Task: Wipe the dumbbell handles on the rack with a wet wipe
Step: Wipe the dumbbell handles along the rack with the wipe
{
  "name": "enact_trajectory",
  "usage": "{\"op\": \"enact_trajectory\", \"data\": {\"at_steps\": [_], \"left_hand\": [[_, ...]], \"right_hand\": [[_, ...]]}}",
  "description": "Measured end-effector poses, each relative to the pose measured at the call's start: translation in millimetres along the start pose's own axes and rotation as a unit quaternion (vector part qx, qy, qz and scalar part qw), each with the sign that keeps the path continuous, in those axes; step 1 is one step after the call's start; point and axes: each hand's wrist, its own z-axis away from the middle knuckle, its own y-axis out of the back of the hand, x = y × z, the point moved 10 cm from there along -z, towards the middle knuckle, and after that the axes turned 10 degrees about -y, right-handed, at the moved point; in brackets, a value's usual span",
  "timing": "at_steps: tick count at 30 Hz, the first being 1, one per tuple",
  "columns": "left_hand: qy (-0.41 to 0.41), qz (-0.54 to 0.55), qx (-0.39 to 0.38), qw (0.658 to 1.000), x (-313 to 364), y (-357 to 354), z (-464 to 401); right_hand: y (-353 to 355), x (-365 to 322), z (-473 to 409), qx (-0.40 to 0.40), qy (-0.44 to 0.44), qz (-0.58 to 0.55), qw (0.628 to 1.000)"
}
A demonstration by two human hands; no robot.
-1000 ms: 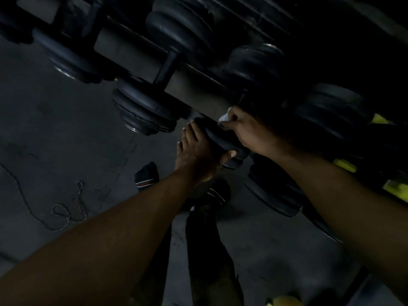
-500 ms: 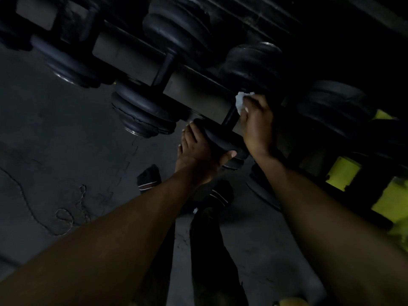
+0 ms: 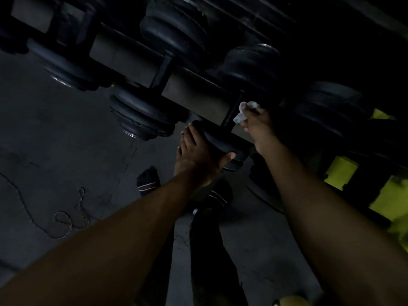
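Black dumbbells lie in a row across a grey rack rail [image 3: 123, 56] in dim light. My left hand [image 3: 194, 155] grips the near weight end [image 3: 223, 144] of one dumbbell, fingers over its top and thumb underneath. That dumbbell's dark handle [image 3: 229, 115] runs up across the rail. My right hand [image 3: 258, 127] pinches a crumpled white wet wipe [image 3: 244, 111] right beside the upper part of that handle. Whether the wipe touches the handle is hard to tell.
Another dumbbell [image 3: 141, 115] with its handle [image 3: 161, 74] sits left of it, more further left and right. Yellow rack parts [image 3: 340, 173] show at the right. My socked feet [image 3: 148, 180] stand on the dark floor, where a thin cord [image 3: 66, 219] lies.
My right hand has moved with the wipe from the near weight end up along the handle toward the rail. The left hand has kept its grip on the weight end.
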Motion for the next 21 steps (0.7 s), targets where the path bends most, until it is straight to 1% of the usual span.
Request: {"op": "enact_trajectory", "data": {"at_steps": [3, 6, 9, 12, 14, 16, 18, 21], "left_hand": [[-0.001, 0.005, 0.002, 1.0, -0.4, -0.5, 0.2], [0.005, -0.002, -0.001, 1.0, -1.4, -0.1, -0.4], [0.013, 0.003, -0.026, 1.0, -2.0, -2.4, -1.6], [0.013, 0.001, -0.035, 0.999, -0.3, -1.5, -3.0], [0.015, -0.001, -0.04, 0.999, -0.5, -0.4, -3.1], [0.017, -0.001, -0.041, 0.999, -1.7, 0.2, -3.3], [0.017, -0.002, -0.041, 0.999, -1.9, -0.2, -3.5], [0.018, 0.002, -0.037, 0.999, -2.5, 0.3, -3.9]], "right_hand": [[-12.8, 28.0, 3.3, -0.088, -0.033, 0.097, 0.991], [-18.6, 35.0, 8.2, -0.136, -0.016, 0.121, 0.983], [-20.4, 26.0, 7.8, -0.154, -0.007, 0.112, 0.982], [-20.8, 24.0, 5.2, -0.165, -0.034, 0.072, 0.983], [-23.1, 21.5, 4.1, -0.17, -0.035, 0.061, 0.983], [-27.3, 24.2, 4.1, -0.171, -0.05, 0.095, 0.979], [-30.7, 35.3, 3.2, -0.168, -0.091, 0.131, 0.973], [-32.9, 40.6, 0.8, -0.163, -0.134, 0.127, 0.969]]}}
